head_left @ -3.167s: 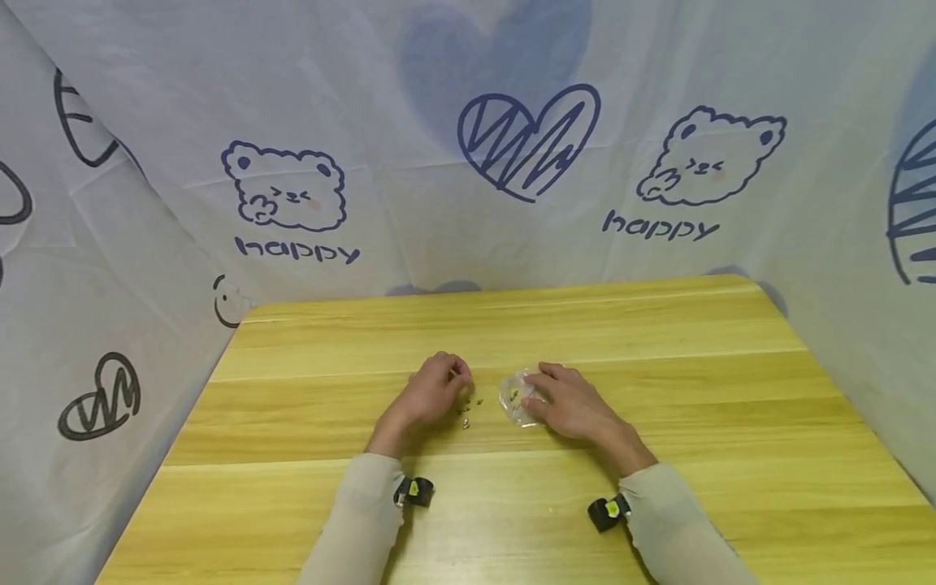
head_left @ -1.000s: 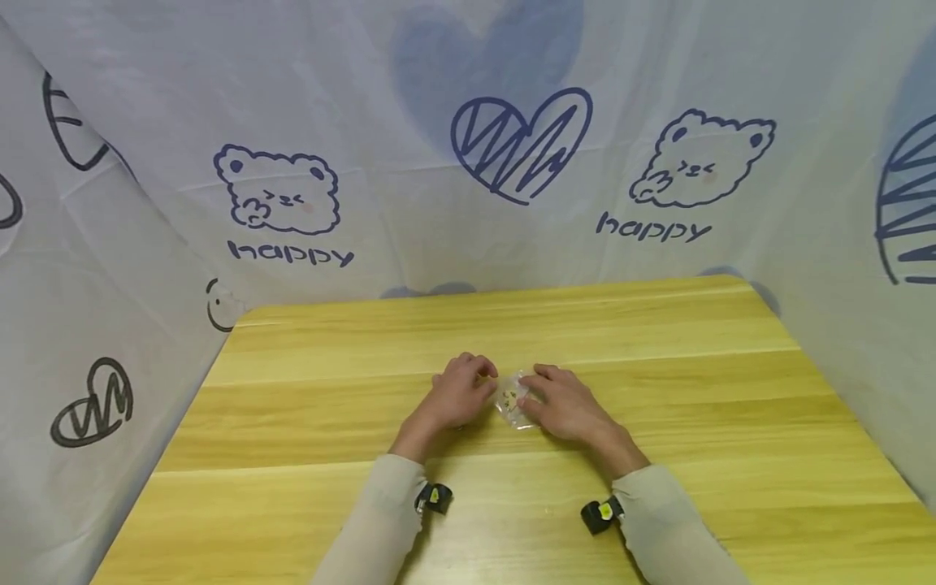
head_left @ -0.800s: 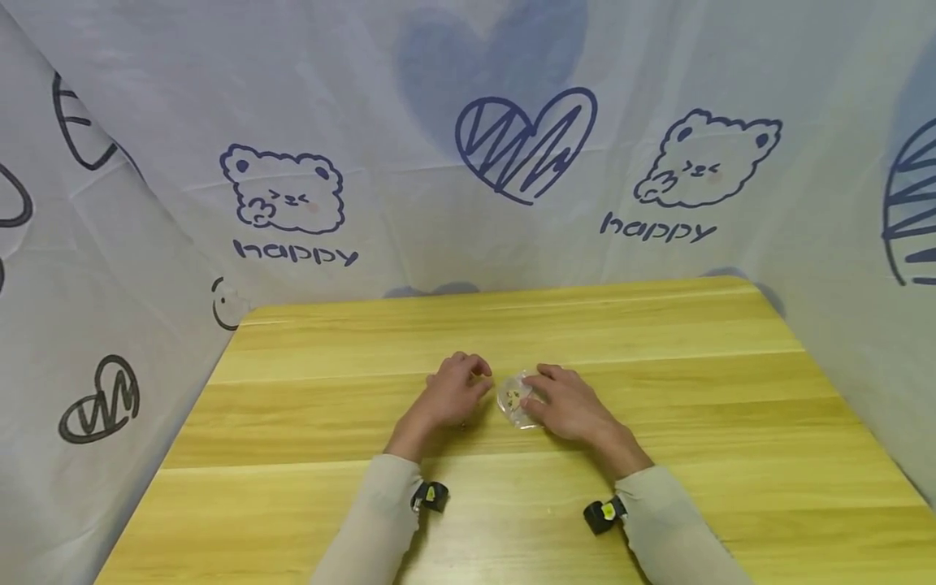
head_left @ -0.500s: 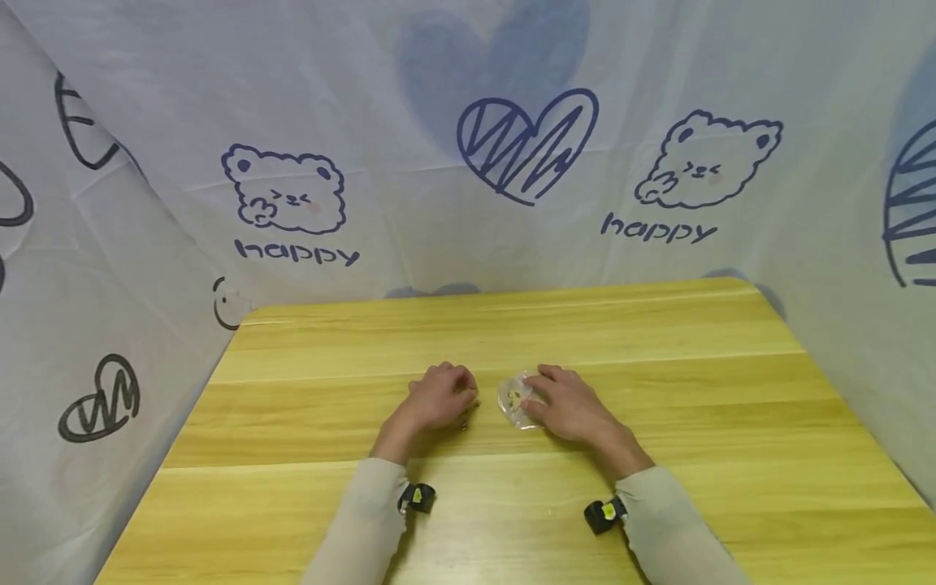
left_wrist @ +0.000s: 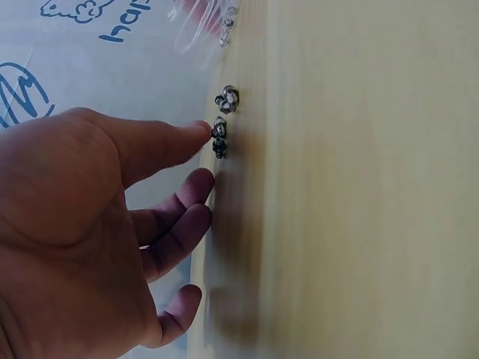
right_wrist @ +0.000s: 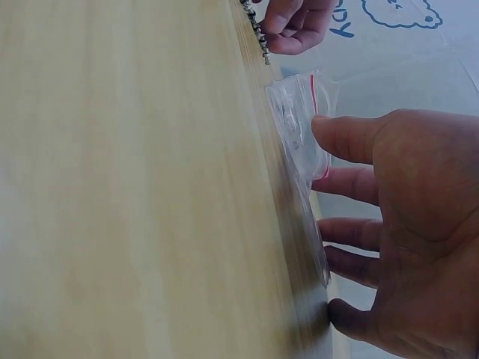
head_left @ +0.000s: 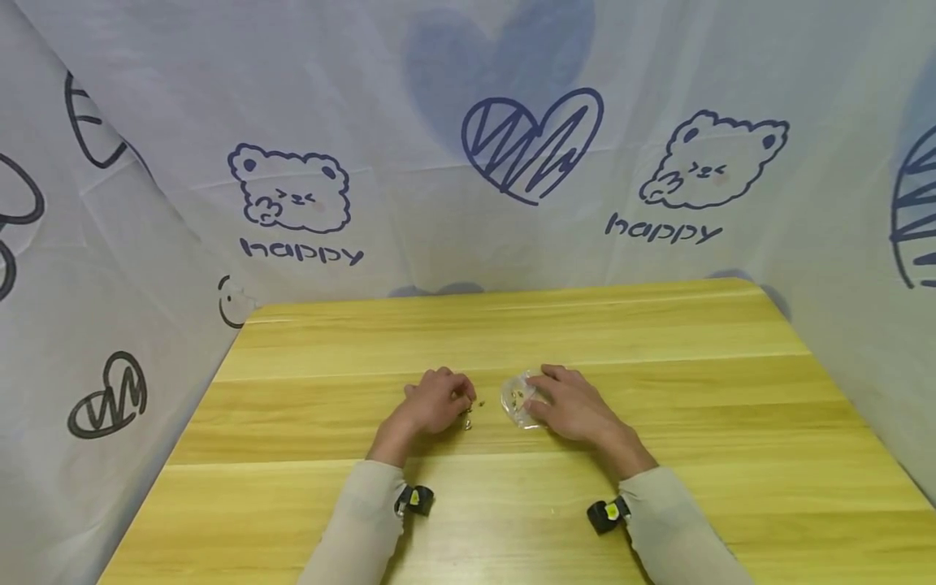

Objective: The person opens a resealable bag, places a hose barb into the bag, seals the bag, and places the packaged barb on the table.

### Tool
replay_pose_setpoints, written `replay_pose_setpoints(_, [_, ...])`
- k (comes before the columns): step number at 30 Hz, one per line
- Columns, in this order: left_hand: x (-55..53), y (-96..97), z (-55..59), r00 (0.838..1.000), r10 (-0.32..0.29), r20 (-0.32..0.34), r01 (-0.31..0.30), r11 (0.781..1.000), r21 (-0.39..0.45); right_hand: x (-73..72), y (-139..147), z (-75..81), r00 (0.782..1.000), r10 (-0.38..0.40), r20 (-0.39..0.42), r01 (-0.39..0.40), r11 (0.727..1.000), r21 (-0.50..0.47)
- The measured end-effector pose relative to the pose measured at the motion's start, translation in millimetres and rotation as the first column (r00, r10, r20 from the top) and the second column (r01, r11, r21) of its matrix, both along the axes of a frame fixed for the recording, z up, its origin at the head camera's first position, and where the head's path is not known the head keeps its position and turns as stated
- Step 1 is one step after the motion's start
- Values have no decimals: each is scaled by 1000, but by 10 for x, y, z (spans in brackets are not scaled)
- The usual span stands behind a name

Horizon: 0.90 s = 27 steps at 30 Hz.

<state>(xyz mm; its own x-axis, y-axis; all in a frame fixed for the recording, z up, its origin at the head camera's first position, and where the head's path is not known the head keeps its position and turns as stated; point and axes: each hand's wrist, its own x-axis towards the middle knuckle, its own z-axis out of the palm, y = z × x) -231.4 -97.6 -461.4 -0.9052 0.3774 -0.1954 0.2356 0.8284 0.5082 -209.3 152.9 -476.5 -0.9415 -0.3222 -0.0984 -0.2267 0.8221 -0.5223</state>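
Observation:
My left hand (head_left: 435, 402) hovers low at a small group of shiny metal pieces (head_left: 468, 424) on the table. In the left wrist view its thumb tip reaches the metal pieces (left_wrist: 219, 129), while the fingers stand apart from the thumb. My right hand (head_left: 574, 406) holds a clear zip bag (head_left: 514, 413) by its edge, thumb on one side and index finger on the other. A red zip line runs along the mouth of the zip bag (right_wrist: 299, 127) in the right wrist view. A few metal pieces show inside the bag.
The wood-grain table (head_left: 351, 341) lies under both hands. Behind it and at its sides hangs a pale cloth (head_left: 409, 211) printed with hearts and bears. Each wrist wears a black strap with a camera (head_left: 417, 499).
My left hand was by the bag's mouth about a second ago and has drawn back left to the loose metal pieces. My right hand keeps its grip on the zip bag.

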Motion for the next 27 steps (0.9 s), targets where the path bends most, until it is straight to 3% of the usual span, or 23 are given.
replay_pose_setpoints(13, [-11, 9, -40, 999, 0, -49, -1, 1000, -30, -3, 7, 7, 1000, 8, -9, -8, 1000, -1])
replay_pose_setpoints(22, [-25, 61, -47, 1000, -5, -12, 4, 997, -83, -17, 9, 11, 1000, 11, -10, -11, 1000, 6])
replay_pose_setpoints(27, [-27, 73, -67, 1000, 10, -9, -11, 998, -68, -8, 10, -3, 1000, 4, -2, -4, 1000, 2])
